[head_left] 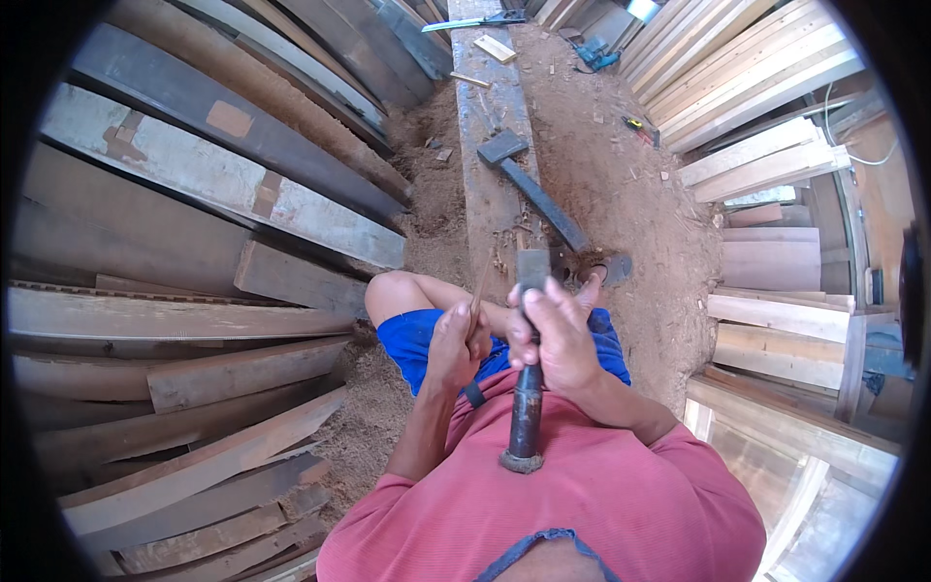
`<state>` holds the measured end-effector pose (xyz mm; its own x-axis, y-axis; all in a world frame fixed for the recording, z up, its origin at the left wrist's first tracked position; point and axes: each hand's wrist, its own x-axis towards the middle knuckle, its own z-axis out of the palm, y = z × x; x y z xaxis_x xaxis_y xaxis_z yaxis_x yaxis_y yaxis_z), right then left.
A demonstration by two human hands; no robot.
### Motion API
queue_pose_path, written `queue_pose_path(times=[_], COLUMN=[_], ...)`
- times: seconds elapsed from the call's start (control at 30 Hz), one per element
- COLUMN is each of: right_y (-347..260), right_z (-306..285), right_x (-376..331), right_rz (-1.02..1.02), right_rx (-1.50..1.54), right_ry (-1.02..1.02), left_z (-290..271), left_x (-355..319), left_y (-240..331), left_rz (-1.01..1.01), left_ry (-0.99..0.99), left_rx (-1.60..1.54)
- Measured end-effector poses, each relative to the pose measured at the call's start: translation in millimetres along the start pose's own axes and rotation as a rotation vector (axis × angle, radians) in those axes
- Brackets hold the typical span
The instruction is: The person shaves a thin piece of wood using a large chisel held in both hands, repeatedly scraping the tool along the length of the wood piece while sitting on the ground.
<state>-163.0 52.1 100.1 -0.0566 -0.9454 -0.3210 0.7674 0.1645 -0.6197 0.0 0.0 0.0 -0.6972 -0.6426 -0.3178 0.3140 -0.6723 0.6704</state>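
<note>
My right hand (556, 339) is closed around a large chisel (525, 407), held upright in front of my chest. The chisel's wide metal blade (532, 264) points away from me, and its dark handle ends in a frayed, mushroomed butt near my shirt. Beside it on the left, my left hand (456, 341) is closed on a thin wooden strip (479, 289) that sticks up past the fingers. Beyond both hands a dark mallet (536, 189) lies across the long plank bench (490, 209), its handle slanting toward my foot.
Timber boards (194, 184) are stacked along the left, and pale lumber (747, 58) leans at the far right. A handsaw (475, 21) and wood offcut (495, 48) lie at the bench's far end. A teal power tool (593, 53) sits on the sawdust-covered floor (621, 213).
</note>
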Motion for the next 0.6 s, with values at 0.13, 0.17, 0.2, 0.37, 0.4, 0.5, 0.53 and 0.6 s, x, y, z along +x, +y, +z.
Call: queue_pose_path(times=[0.13,0.17,0.2,0.37,0.4,0.5,0.53,0.6], right_y=[21,22,24,18,17,13,13,11], right_z=[6,6,10,17,17,19,17,9], right_x=[12,10,10,-1,-3,-8,-10,-12], right_rz=[0.209,0.282,0.295,0.23,0.227,0.193,0.194,-0.011], right_rx=[-0.01,0.006,0.023,-0.061,-0.082,-0.14,-0.139,-0.259], right_ry=[-0.056,-0.071,-0.08,-0.103,-0.103,-0.115,-0.119,-0.039], left_z=[30,38,37,37,38,48,47,41], left_x=[37,40,36,29,26,20,16,4], left_y=[28,28,40,41,40,37,37,30], left_rz=[0.203,0.278,0.18,0.308,0.353,0.492,0.494,0.486], left_ry=[0.246,0.363,0.245,0.244,0.202,0.297,0.3,0.277], left_rx=[0.137,0.335,0.194,0.442,0.459,0.611,0.613,0.938])
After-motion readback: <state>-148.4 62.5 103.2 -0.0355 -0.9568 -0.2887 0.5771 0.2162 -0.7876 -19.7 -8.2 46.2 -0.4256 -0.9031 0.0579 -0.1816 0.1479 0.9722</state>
